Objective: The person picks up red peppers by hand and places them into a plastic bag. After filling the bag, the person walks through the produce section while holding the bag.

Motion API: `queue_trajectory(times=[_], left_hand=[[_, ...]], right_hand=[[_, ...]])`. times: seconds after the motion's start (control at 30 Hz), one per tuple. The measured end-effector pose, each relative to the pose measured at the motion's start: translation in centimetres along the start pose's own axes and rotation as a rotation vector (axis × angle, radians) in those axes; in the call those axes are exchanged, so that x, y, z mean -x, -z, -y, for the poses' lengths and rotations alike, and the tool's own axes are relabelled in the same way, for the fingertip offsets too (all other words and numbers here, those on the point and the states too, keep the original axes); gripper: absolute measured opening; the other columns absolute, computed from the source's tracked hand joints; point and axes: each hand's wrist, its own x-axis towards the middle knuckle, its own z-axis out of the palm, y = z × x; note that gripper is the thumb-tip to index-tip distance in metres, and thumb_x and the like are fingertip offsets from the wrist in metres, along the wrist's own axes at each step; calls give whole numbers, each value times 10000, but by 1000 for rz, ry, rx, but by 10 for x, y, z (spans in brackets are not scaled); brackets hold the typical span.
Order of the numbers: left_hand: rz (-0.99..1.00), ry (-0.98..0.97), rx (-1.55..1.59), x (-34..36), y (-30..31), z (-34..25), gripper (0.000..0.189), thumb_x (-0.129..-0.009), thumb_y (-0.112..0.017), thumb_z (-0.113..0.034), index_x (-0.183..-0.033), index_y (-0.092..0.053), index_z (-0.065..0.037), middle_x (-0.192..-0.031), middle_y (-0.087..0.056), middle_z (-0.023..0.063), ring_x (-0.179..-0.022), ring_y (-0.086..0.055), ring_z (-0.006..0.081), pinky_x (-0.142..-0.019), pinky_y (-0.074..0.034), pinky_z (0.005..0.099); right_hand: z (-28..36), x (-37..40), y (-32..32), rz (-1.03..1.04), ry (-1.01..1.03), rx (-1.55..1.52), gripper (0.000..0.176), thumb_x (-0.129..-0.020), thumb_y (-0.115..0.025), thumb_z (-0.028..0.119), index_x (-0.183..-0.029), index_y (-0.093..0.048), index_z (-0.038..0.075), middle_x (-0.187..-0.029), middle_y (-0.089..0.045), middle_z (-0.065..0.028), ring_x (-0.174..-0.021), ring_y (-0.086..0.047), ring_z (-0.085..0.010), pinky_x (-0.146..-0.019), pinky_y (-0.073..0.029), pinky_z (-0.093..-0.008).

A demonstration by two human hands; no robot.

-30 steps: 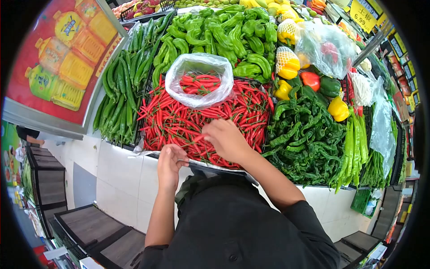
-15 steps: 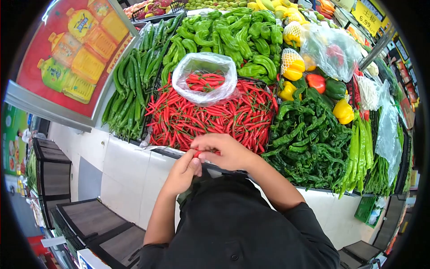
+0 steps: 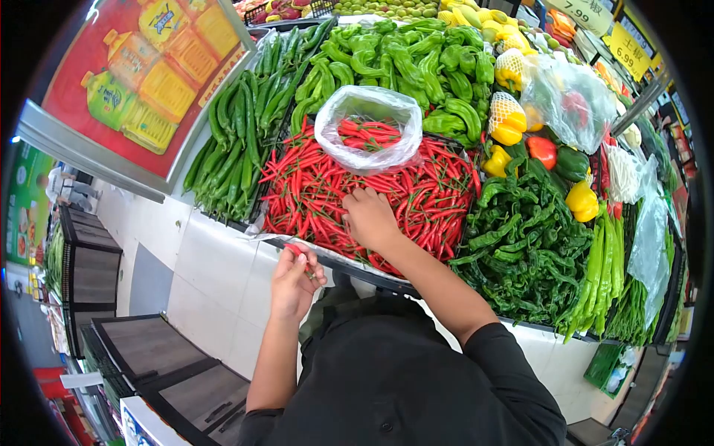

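Observation:
Red chilies (image 3: 312, 212) fill a tray, and an open clear plastic bag (image 3: 405, 152) with more red chilies inside rests on top of them. My left hand (image 3: 296, 282) is just in front of the tray's front edge, its fingers closed on a small red chili (image 3: 294, 250). Over the middle of the pile, my right hand (image 3: 370, 215) reaches down with bent fingers touching the chilies. Its fingertips are partly hidden among them, so whether it grips any cannot be told.
Long green peppers (image 3: 242, 134) lie left of the tray, lighter green peppers (image 3: 401, 59) behind, and dark wrinkled peppers (image 3: 520, 230) to the right. A framed drinks poster (image 3: 149, 74) stands at the left. Dark crates (image 3: 149, 346) are at the lower left.
My hands were together at the tray's front edge and have now parted. My right hand has moved forward onto the pile, while my left has stayed near the edge with the chili.

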Motion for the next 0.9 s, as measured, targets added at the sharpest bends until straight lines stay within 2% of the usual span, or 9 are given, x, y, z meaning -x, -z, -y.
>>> queue_trajectory(times=[0.13,0.27,0.37,0.4,0.43,0.5,0.6,0.7,0.9], left_hand=[[-5,56,129,-7,10,3,349,-1070,-426,-411,-1167,-549,-99,-985,-605,70,-847,-616,218,-728,-530,372],[112,183,204,-20,14,-1,534,-1063,-333,-544,-1207,-542,-73,-1015,-630,103,-870,-643,252,-716,-547,401],[265,280,187,-30,11,-8,568,-1067,-289,-565,-1227,-523,-73,-996,-644,99,-848,-650,240,-666,-537,372],[300,310,175,-34,10,-10,559,-1069,-291,-560,-1228,-523,-77,-989,-645,94,-836,-648,232,-645,-525,359],[336,343,165,-37,11,-11,550,-1071,-293,-555,-1228,-523,-81,-982,-646,88,-824,-647,225,-624,-514,346],[292,400,129,-44,24,-1,353,-1078,-428,-415,-1204,-527,-101,-912,-599,40,-695,-562,145,-537,-420,268],[320,438,128,-53,30,-8,164,-1041,-580,-226,-1141,-515,-112,-851,-520,1,-616,-447,84,-506,-347,213],[354,385,115,-63,41,-23,132,-1039,-586,-205,-1077,-490,-122,-850,-509,0,-622,-452,83,-504,-345,216],[293,263,100,-92,62,-63,112,-1067,-526,-231,-1007,-490,-143,-763,-433,-15,-588,-427,80,-457,-306,209]], right_hand=[[6,0,11,-122,-50,-260,164,-876,-689,136,-1033,-653,108,-1076,-632,-102,-1067,-570,-327,-878,-426,-493],[29,8,43,-238,341,-411,206,-808,-722,90,-1001,-667,139,-1068,-634,-48,-1076,-567,-300,-896,-410,-458],[47,22,56,-116,553,-298,214,-756,-745,103,-957,-684,143,-1079,-641,-44,-1114,-571,-290,-897,-419,-452],[49,24,55,-74,602,-270,267,-759,-694,54,-1012,-692,139,-1086,-632,-72,-1123,-568,-281,-901,-458,-441],[48,26,49,-42,560,-346,275,-747,-696,29,-1008,-694,118,-1084,-640,-73,-1104,-586,-284,-896,-475,-428],[47,28,35,29,475,-493,291,-724,-698,-20,-998,-700,77,-1081,-657,-75,-1067,-622,-289,-886,-509,-402],[46,27,36,-198,152,-576,268,-812,-639,-79,-1053,-693,24,-1059,-674,-125,-983,-656,-310,-871,-533,-375],[32,9,27,-266,-134,-378,268,-881,-646,-10,-1147,-657,11,-1084,-658,-174,-1006,-649,-353,-894,-524,-403],[26,-25,-7,-216,-170,-83,305,-836,-721,83,-1130,-665,27,-1030,-631,-168,-1013,-594,-387,-907,-485,-470]])
